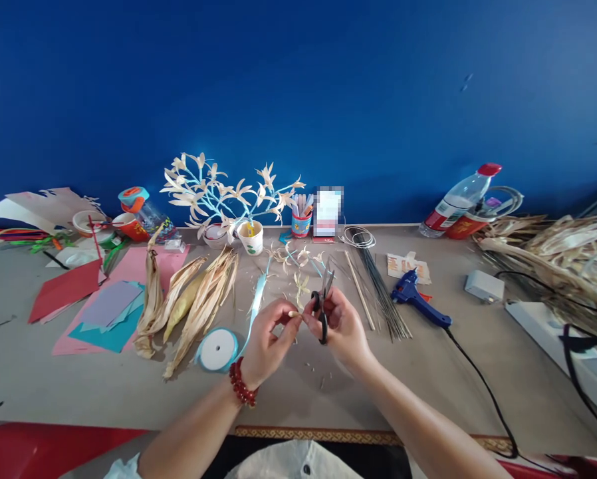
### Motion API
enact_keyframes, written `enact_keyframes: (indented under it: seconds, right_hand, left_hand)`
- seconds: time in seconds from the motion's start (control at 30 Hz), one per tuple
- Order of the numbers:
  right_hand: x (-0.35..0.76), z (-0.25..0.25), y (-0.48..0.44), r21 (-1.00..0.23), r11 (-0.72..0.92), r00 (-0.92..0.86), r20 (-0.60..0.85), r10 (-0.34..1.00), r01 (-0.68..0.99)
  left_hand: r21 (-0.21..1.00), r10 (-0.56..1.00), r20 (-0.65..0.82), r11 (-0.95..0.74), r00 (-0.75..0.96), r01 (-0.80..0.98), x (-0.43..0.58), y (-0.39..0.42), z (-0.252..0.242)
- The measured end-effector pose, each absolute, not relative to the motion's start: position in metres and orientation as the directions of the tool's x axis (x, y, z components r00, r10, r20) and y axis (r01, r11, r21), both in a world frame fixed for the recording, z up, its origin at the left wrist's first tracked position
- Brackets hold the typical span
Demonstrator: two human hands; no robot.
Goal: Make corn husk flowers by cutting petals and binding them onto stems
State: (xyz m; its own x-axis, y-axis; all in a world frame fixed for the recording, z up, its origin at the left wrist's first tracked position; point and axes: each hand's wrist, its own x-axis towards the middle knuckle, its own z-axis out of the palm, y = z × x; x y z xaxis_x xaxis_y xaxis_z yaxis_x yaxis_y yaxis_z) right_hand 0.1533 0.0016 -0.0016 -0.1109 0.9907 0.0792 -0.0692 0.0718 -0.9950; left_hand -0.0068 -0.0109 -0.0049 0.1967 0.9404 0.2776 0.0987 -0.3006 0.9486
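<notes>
My left hand (273,332), with a red bead bracelet at the wrist, pinches a small pale piece of corn husk (293,314). Fingertips of my right hand (343,326) meet it there. Black-handled scissors (323,299) sit in my right hand, blades pointing up and away from the husk piece. Just beyond my hands lies a branch of pale husk flowers (301,256) on a light blue stem. Beside my left hand is a roll of light blue ribbon (219,349), its loose end (258,299) stretching away behind the hand.
Dried corn husks (203,299) and coloured paper (112,313) lie left. A cup (251,238) holds husk flower branches at the back, near a phone (328,211). Wires (383,293), a blue glue gun (418,298) with a cord, a bottle (458,199) and a power strip (542,332) are right.
</notes>
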Motion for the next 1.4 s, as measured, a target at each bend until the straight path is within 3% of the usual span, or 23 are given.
enact_keyframes:
  seconds: [0.23, 0.4, 0.53, 0.7, 0.93, 1.4]
  right_hand:
    - [0.156, 0.005, 0.003, -0.987, -0.067, -0.287, -0.022, 0.958, -0.146]
    - [0.169, -0.003, 0.004, -0.992, -0.095, -0.514, -0.125, 0.849, 0.085]
    - [0.176, -0.015, 0.0, -0.972, -0.021, -0.526, -0.144, 0.838, 0.233]
    - [0.173, -0.023, 0.0, -0.954, -0.001, -0.518, -0.163, 0.84, 0.299]
    - [0.171, -0.024, 0.002, -0.969, -0.084, -0.52, -0.198, 0.831, 0.234]
    - [0.174, -0.02, 0.004, -0.952, -0.161, -0.499, -0.276, 0.821, 0.261]
  left_hand:
    - [0.938, 0.936, 0.335, -0.342, 0.106, 0.051, -0.012, -0.004, -0.009]
    - [0.951, 0.951, 0.309, -0.309, -0.004, -0.022, -0.02, 0.001, -0.003]
    - [0.972, 0.973, 0.229, -0.229, -0.009, -0.058, -0.021, 0.002, 0.001]
    - [0.973, 0.977, 0.215, -0.214, 0.009, -0.085, -0.02, 0.003, 0.001]
    - [0.978, 0.981, 0.195, -0.193, 0.018, -0.085, -0.021, 0.003, 0.002]
    - [0.982, 0.984, 0.174, -0.17, 0.036, -0.088, -0.022, 0.004, 0.003]
